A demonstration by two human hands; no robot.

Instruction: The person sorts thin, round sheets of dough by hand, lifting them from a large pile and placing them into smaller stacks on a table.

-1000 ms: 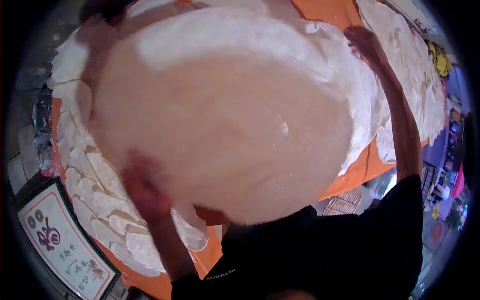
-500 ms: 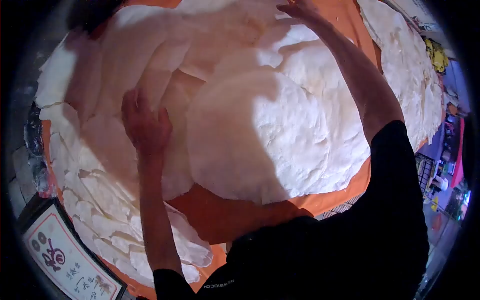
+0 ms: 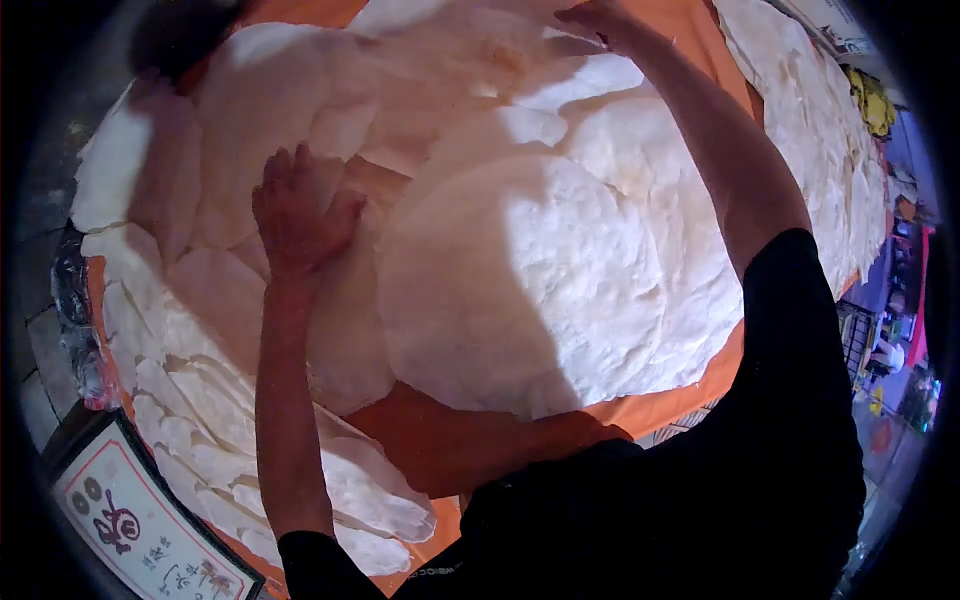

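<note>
Large, thin, pale flat sheets with rounded edges overlap across an orange cloth [image 3: 430, 430]. My left hand [image 3: 305, 220] lies palm down among the sheets on the left, its fingers spread and nothing gripped. Just right of it is a broad, nearly round sheet [image 3: 470, 290], half in shadow and half brightly lit. At the top edge of the view, my right hand [image 3: 603, 20] reaches over the far sheets. Its fingers stretch leftward and it is partly cut off by the frame; I see nothing held in it.
Long narrow pale pieces [image 3: 205, 400] lie in rows at the lower left, above a framed sign [image 3: 140, 520] with handwriting. More overlapping pale sheets [image 3: 810, 150] spread along the right. A yellow bundle [image 3: 872, 103] sits at the far right. Clear plastic wrapping [image 3: 75, 290] is at the left edge.
My left hand has slid slightly forward and right, its fingers wider apart, and sheet edges around it have shifted. My right hand stays near the same place. The view has moved a little.
</note>
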